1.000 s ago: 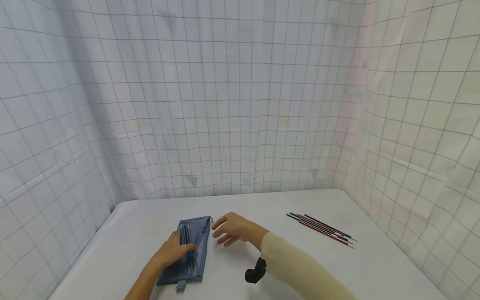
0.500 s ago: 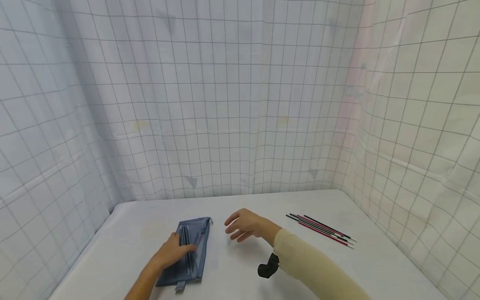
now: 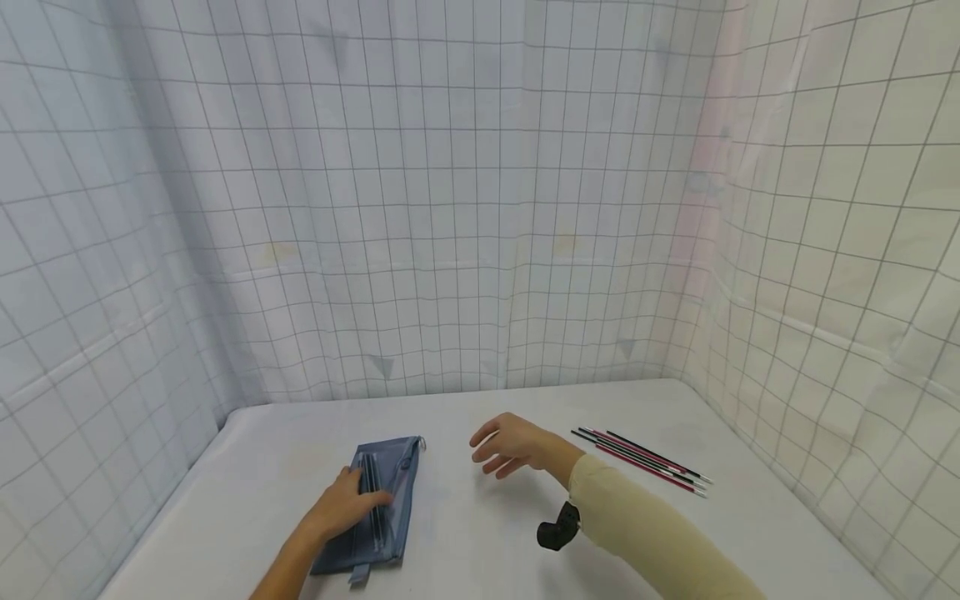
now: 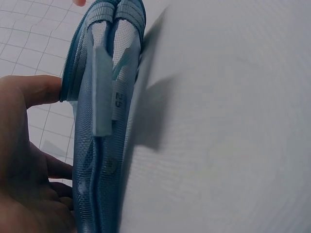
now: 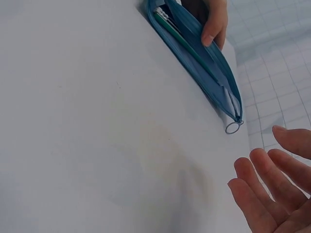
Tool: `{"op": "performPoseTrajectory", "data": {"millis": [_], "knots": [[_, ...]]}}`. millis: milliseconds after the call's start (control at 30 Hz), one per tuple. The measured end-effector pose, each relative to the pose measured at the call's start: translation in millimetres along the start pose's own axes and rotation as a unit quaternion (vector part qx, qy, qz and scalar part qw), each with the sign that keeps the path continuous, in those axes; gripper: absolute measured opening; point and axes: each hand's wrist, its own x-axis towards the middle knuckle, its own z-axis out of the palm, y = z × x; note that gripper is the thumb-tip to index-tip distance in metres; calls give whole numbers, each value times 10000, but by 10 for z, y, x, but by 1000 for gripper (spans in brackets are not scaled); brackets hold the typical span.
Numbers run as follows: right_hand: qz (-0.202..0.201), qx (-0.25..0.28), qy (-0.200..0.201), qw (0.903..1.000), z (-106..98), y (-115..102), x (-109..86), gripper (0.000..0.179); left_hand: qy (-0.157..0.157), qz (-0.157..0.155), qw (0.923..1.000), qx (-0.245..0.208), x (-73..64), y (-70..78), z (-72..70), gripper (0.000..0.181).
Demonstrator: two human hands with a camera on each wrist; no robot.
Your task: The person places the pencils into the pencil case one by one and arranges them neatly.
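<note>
A blue mesh zip pouch [image 3: 401,500] lies on the table, several slim dark sticks [image 3: 372,492] showing through its top. My left hand [image 3: 341,504] holds it from above, thumb to the right of the sticks and fingers at the left. The left wrist view shows the thumb touching the zip edge [image 4: 73,63]. In the right wrist view the zip mouth gapes, and a green stick [image 5: 187,43] lies inside. My right hand [image 3: 513,443] hovers between the pouch and several red and black rods like pen refills [image 3: 645,458], its fingers loosely bent and holding nothing.
The white table [image 3: 465,550] carries the pouch at the left and the rods at the right. Grid-patterned white cloth [image 3: 450,250] hangs along the back and both sides. A small black device [image 3: 558,527] sits under my right sleeve.
My right hand has moved right, away from the pouch's zip edge and closer to the loose rods. The left hand and pouch have stayed in place.
</note>
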Motion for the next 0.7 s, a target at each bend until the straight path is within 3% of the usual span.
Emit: {"op": "performPoseTrajectory", "data": {"millis": [700], "knots": [[-204,-573,204,9979,-420,139,-155,39,251,116,9996,-52,-12,-6,63,94]]}}
